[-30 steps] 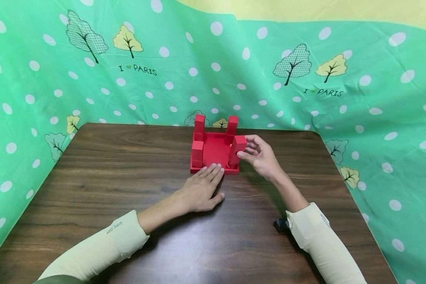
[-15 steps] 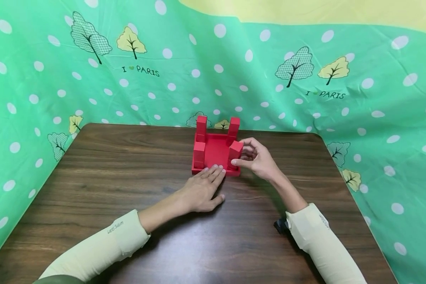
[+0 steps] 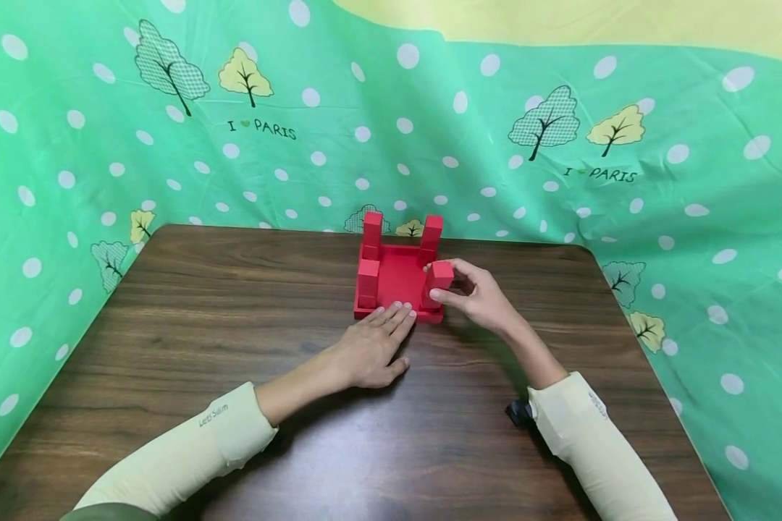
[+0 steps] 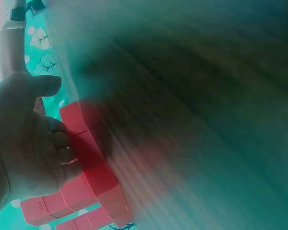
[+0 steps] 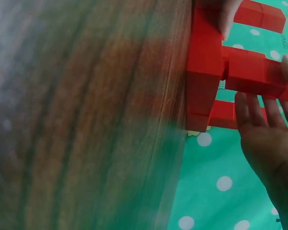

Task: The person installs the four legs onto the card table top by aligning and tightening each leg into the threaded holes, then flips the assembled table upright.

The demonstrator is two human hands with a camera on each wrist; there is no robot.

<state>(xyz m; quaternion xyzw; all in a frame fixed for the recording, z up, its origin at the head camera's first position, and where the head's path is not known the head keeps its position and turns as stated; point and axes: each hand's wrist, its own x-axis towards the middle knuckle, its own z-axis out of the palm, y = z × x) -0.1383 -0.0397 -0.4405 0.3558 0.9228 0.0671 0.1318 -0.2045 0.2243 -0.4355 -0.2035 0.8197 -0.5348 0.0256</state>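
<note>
A square red tray-like base (image 3: 402,278) with a raised rim lies near the table's far edge. Red block posts stand upright at its other three corners, such as the near left post (image 3: 368,284). My right hand (image 3: 485,298) holds the near right post (image 3: 439,275) between thumb and fingers. In the right wrist view, a narrow gap with a small peg shows between that held post (image 5: 247,72) and the base (image 5: 204,76). My left hand (image 3: 374,353) lies flat with straight fingers, its fingertips resting on the base's near rim.
The dark wood-grain table (image 3: 202,325) extends around the base on all sides. A green dotted curtain (image 3: 339,94) hangs just behind the table. A small black device (image 3: 518,413) sits at the right sleeve cuff.
My right hand has lowered the near right post a little and turned it. It leaned left half a second ago and is straighter now. My left hand stays on the rim.
</note>
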